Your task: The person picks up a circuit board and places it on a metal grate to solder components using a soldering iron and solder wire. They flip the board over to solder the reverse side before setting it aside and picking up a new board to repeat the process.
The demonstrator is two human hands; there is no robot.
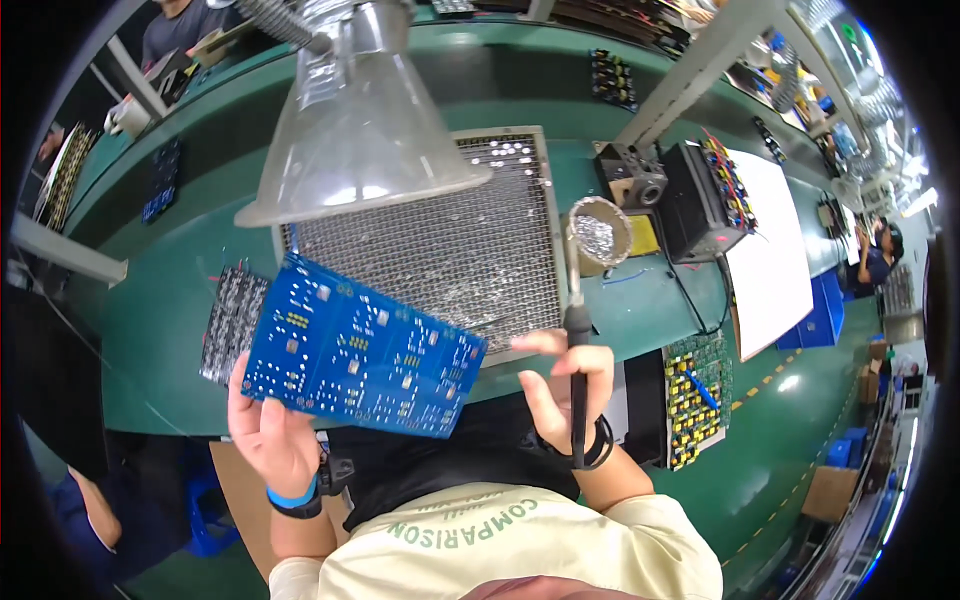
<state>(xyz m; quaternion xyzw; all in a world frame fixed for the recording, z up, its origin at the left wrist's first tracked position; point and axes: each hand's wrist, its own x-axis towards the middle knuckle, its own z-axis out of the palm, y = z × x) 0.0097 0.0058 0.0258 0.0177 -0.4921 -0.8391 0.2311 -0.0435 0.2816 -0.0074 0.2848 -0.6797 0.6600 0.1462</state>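
My left hand (pixel 268 435) is closed on the lower left corner of a blue circuit board (pixel 365 350), thumb on its upper face. Rows of solder joints and small parts show on that face. The board is tilted above the table's near edge and overlaps a metal mesh tray (pixel 450 240). In my right hand (pixel 550 400), to the right of the board, is a soldering iron (pixel 578 330) with a black handle. Its metal shaft points away from me, passing just left of a round cup (pixel 605 265) with silvery scrap inside. Iron and board are apart.
A clear fume hood (pixel 370 130) hangs over the tray. At left lies a populated board (pixel 235 320). On the right stand a grey metal block (pixel 632 175), a yellow sponge (pixel 643 235), a black box (pixel 695 205), a white sheet (pixel 770 250) and boards with yellow parts (pixel 690 425).
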